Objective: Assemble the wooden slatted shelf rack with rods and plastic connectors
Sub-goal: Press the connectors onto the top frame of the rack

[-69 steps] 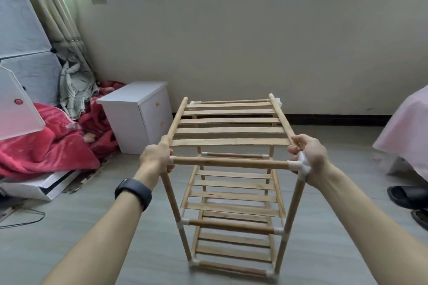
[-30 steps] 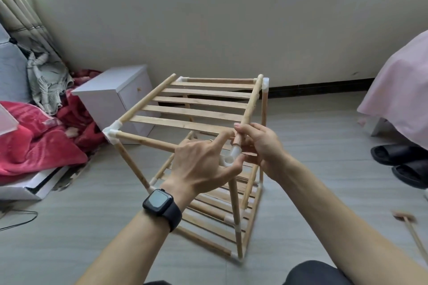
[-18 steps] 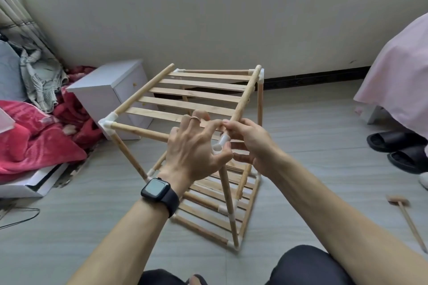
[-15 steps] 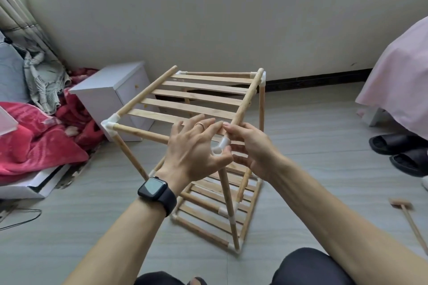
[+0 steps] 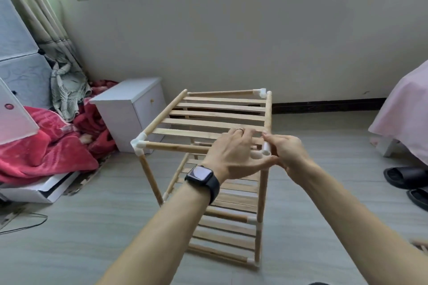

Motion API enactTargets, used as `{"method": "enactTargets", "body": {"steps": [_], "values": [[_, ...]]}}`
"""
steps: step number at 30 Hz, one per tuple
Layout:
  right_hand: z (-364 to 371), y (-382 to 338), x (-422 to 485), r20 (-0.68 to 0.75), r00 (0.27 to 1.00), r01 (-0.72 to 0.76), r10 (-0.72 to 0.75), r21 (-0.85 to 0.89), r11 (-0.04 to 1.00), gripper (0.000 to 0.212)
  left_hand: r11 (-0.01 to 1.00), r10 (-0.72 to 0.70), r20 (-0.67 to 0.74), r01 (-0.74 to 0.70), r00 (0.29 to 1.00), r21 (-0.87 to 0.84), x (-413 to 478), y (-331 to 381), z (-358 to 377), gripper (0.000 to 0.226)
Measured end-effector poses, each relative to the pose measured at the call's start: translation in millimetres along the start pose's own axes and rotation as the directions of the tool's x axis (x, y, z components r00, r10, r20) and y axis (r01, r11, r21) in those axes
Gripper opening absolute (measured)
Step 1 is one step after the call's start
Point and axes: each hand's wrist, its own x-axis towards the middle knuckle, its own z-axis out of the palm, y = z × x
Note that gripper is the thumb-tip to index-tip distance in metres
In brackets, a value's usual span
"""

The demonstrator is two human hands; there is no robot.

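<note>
- A black watch [image 5: 202, 175] sits on the left wrist.
- The left hand [image 5: 234, 152], with a ring on one finger, lays fairly straight fingers over the nearest top slat of the rack [image 5: 208, 124]. Its thumb reaches under a white connector [image 5: 264, 151], and its grip is released, wrapped round nothing.
- The right hand [image 5: 288, 150] has its grip pinched on that connector, at the rack's near right top corner.
- The rack stands upright about mid-floor, with more slatted tiers below the top one.
- Black slippers [image 5: 407, 178] lie at the right edge of the floor [image 5: 92, 227].
- A red blanket [image 5: 46, 148] is heaped at the left edge.
- A white cabinet [image 5: 129, 111] stands near the rack's far left corner, by the wall.
</note>
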Motion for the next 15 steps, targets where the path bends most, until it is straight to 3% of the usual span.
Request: {"method": "enactTargets", "body": {"steps": [2, 4, 6, 7, 8, 10, 11, 12, 13, 15], "values": [[-11.4, -8.7, 7.2, -0.029, 0.999, 0.009, -0.013, -0.143, 0.99, 0.033, 0.999, 0.029, -0.041, -0.03, 0.999, -0.039, -11.6, -28.9, -10.8, 0.09], [-16.3, -15.0, 9.3, -0.144, 0.978, 0.082, -0.151, -0.402, 0.912, 0.029, 0.997, -0.044, -0.172, 0.032, 0.984, -0.068, -29.0, -70.9, -20.3, 0.079], [-4.8, -21.1, -1.4, -0.246, 0.862, 0.186, -0.443, -0.659, 0.729, 0.029, 0.965, -0.238, -0.308, 0.191, 0.921, -0.178, -45.7, -114.0, -25.1, 0.063], [8.9, -24.7, -11.3, -0.21, 0.782, 0.283, -0.587, -0.72, 0.634, 0.032, 0.915, -0.38, -0.323, 0.302, 0.866, -0.266, -49.3, -133.1, -26.1, 0.058], [26.8, -28.5, -22.3, -0.111, 0.731, 0.393, -0.674, -0.738, 0.548, 0.037, 0.814, -0.539, -0.275, 0.408, 0.796, -0.413, -50.0, -149.4, -26.8, 0.055], [69.9, -32.9, -39.7, 0.207, 0.732, 0.549, -0.649, -0.744, 0.382, 0.056, 0.404, -0.756, 0.025, 0.496, 0.654, -0.769, -45.5, -172.2, -25.4, 0.045], [92.7, -30.9, -43.1, 0.355, 0.747, 0.574, -0.562, -0.771, 0.277, 0.066, 0.178, -0.763, 0.188, 0.48, 0.619, -0.859, -43.3, -177.9, -23.8, 0.04], [113.3, -27.6, -43.4, 0.455, 0.764, 0.578, -0.457, -0.797, 0.173, 0.075, 0.014, -0.728, 0.311, 0.466, 0.611, -0.885, -41.9, -180.3, -22.1, 0.039], [130.8, -25.2, -40.8, 0.506, 0.781, 0.571, -0.366, -0.816, 0.092, 0.08, -0.083, -0.686, 0.384, 0.457, 0.618, -0.885, -40.5, -183.2, -18.8, 0.04], [155.3, -22.9, -30.1, 0.522, 0.816, 0.539, -0.248, -0.842, 0.002, 0.077, -0.18, -0.652, 0.428, 0.421, 0.626, -0.889, -39.5, -186.0, -11.8, 0.037]]}}
